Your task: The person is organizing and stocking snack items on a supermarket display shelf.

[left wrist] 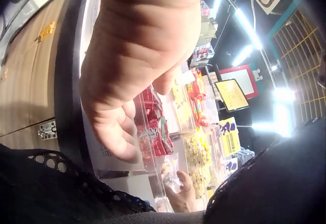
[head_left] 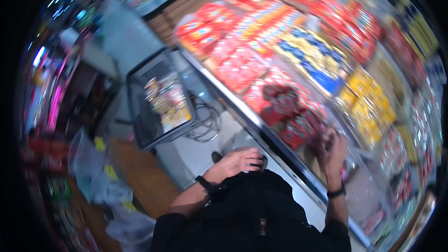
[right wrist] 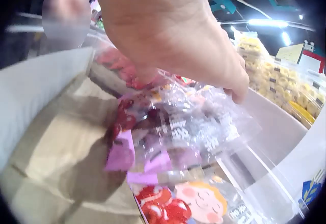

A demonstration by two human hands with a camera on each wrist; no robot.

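Clear, crinkled plastic packets with purple bands (right wrist: 186, 132) overlap in a tan-based compartment (right wrist: 56, 152). The nearest bears a printed smiling face.

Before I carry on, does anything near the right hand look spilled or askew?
No spill shows. The clear packets beneath the right hand look askew, bunched at mixed angles, with bare brown surface beside them. Blur could hide finer damage.
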